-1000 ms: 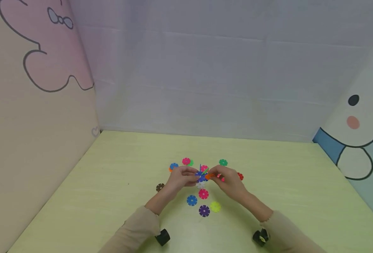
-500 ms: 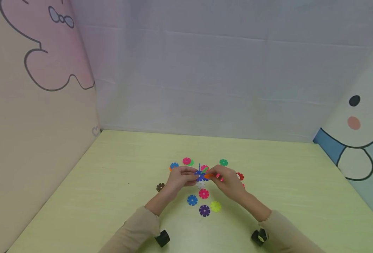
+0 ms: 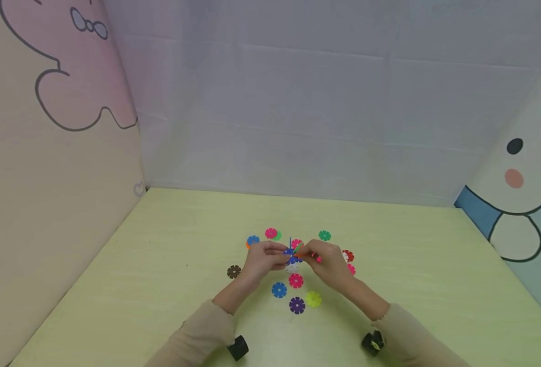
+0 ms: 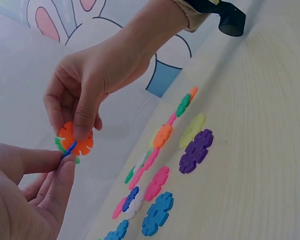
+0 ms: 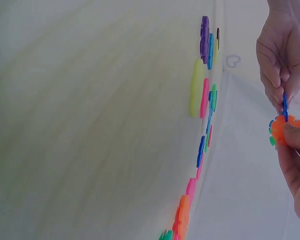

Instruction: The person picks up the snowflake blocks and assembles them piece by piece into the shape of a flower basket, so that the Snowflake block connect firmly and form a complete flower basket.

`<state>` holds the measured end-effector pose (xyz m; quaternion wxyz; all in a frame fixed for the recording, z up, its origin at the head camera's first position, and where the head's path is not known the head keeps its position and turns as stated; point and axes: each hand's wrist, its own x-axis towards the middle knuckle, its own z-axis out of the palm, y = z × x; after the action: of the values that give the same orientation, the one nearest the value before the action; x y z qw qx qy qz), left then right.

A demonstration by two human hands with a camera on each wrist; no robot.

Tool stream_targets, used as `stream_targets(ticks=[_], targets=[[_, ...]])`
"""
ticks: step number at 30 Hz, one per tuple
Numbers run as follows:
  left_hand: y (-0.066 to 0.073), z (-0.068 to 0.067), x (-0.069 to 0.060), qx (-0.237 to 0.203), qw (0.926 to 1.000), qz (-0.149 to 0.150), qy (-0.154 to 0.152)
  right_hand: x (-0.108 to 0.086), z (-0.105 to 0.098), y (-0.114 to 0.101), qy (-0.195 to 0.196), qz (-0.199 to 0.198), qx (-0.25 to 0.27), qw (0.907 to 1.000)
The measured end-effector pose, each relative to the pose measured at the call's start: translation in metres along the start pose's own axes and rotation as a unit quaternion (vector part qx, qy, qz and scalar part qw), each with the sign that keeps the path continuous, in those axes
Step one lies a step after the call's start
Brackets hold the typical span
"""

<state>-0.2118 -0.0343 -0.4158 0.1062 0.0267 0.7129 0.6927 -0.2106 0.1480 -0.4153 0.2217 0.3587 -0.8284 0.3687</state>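
1. Left hand pinches the blue disc; right hand pinches the orange disc, at blue's three o'clock in the head view.
2. Less orange shows there than half a second ago; likely it is being slotted into blue.

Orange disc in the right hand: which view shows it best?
The left wrist view: the orange disc shows most of its notched face, the right hand covering part. The right wrist view shows its face, more hidden by that hand; the head view only an orange sliver.
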Motion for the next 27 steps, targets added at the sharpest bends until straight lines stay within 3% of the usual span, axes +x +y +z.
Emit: stream_targets(ticks=[5,11,14,17,21,27], targets=[[-0.003,-0.003,0.0,0.001,0.9998,-0.015,-0.012,-0.003,-0.005,0.001,-0.036,0.027,0.001,0.999],[-0.009,-0.011,0.004,0.004,0.9997,-0.022,0.006,-0.013,-0.018,0.003,-0.1,0.113,0.0,0.9885],[-0.01,-0.016,0.005,0.008,0.9996,-0.022,0.016,-0.021,-0.024,0.004,-0.181,0.147,0.025,0.9722],[-0.009,-0.019,0.006,0.006,0.9995,-0.026,0.019,-0.028,-0.027,0.006,-0.254,0.18,0.053,0.9487],[-0.007,-0.021,0.007,0.001,0.9991,-0.035,0.025,-0.035,-0.029,0.008,-0.304,0.211,0.082,0.9255],[-0.005,-0.021,0.008,-0.012,0.9988,-0.04,0.027,-0.038,-0.027,0.007,-0.336,0.204,0.066,0.917]])
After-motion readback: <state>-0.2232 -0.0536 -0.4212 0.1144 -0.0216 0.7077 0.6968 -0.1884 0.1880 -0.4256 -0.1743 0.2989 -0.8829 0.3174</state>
